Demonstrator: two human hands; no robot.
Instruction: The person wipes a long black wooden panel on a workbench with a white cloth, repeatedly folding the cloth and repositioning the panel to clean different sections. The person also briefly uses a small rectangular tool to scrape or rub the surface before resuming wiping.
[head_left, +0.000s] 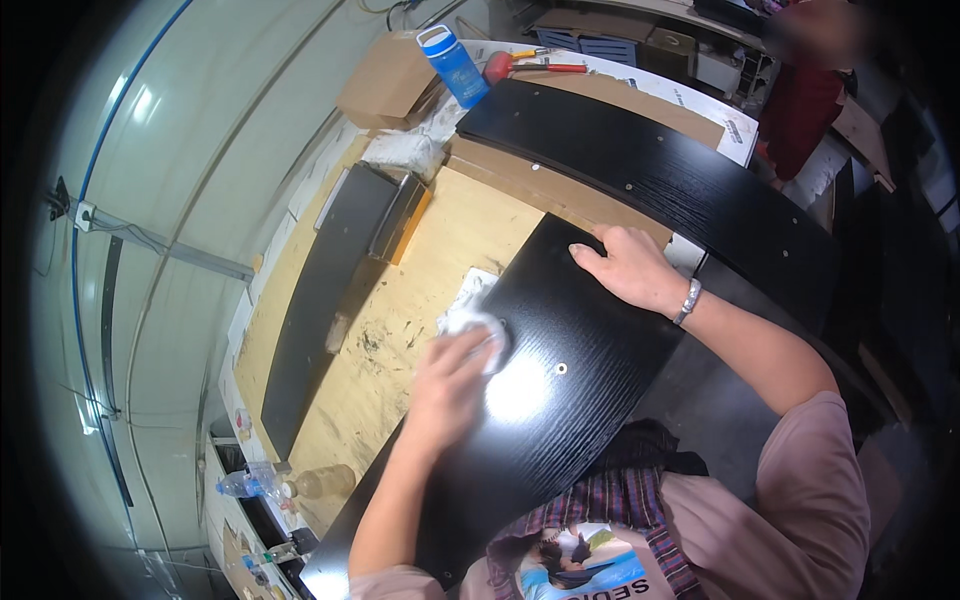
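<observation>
at the left, a long dark board [315,310] lies on the pale, scuffed desk [490,215], with a capped bottle [325,482] near its lower end. next along, the left hand [447,390] is blurred; its fingers are curled onto a white cloth [490,342], pressed close against the left edge of a glossy black panel [560,330]. that panel slants across the desk before the person. farther right, the right hand [640,270] rests on the panel's far corner, thumb spread out, fingers bent at the edge; i cannot tell whether they grip it. beyond lies another black board [650,165].
</observation>
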